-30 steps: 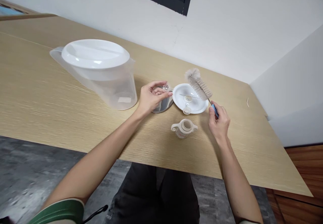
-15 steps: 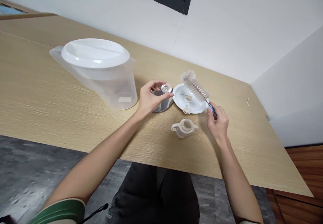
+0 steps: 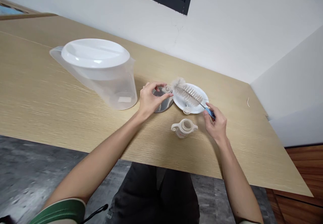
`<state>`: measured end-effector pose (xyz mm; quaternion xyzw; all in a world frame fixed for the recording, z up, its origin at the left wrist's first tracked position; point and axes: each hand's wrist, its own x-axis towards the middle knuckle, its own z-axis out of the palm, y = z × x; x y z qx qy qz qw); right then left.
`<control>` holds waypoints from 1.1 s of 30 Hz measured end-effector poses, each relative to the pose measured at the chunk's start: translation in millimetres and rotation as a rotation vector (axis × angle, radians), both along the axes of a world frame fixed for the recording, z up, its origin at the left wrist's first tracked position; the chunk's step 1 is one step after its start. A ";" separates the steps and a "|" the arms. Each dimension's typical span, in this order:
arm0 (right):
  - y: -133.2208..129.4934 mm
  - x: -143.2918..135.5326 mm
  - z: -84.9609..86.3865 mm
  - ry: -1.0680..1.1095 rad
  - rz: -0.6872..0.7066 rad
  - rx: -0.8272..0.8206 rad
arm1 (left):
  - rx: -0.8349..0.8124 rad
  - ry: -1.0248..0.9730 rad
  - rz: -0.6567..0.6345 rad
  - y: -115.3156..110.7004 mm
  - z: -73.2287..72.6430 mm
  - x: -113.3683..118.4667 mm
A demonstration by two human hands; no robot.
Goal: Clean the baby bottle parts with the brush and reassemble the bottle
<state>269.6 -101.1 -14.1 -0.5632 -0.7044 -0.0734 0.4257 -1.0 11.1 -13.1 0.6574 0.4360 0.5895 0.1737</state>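
Observation:
My left hand (image 3: 151, 99) grips a small clear plastic piece (image 3: 167, 89) between thumb and fingers, above a shiny round lid (image 3: 164, 105). In my right hand (image 3: 217, 122) is the blue handle of a bottle brush (image 3: 189, 94). The white bristles extend over a white plate (image 3: 203, 109), and the tip is close beside the clear piece. A small clear part (image 3: 187, 110) lies at the plate's near edge, and the bristles hide part of what else is there. Nearer to me stands an open two-handled bottle (image 3: 184, 128), upright on the table.
A large clear pitcher (image 3: 111, 86) with a white lid stands to the left on the wooden table (image 3: 63, 116). A small thin white item (image 3: 248, 102) lies at the right. The wall runs along the table's far edge.
The brush has moved left and down, bringing its tip near the clear piece. My right hand has shifted slightly left with it. My left hand has barely moved.

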 end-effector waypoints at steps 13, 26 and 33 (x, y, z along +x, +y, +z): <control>0.5 0.7 -2.6 0.011 0.005 -0.046 | 0.026 0.021 -0.037 -2.7 2.7 0.5; 0.8 5.0 0.7 0.034 -0.049 -0.058 | -0.032 -0.028 -0.121 -4.5 2.8 2.8; -0.1 6.1 2.4 -0.020 -0.044 -0.013 | -0.010 -0.024 -0.067 -6.9 3.6 1.6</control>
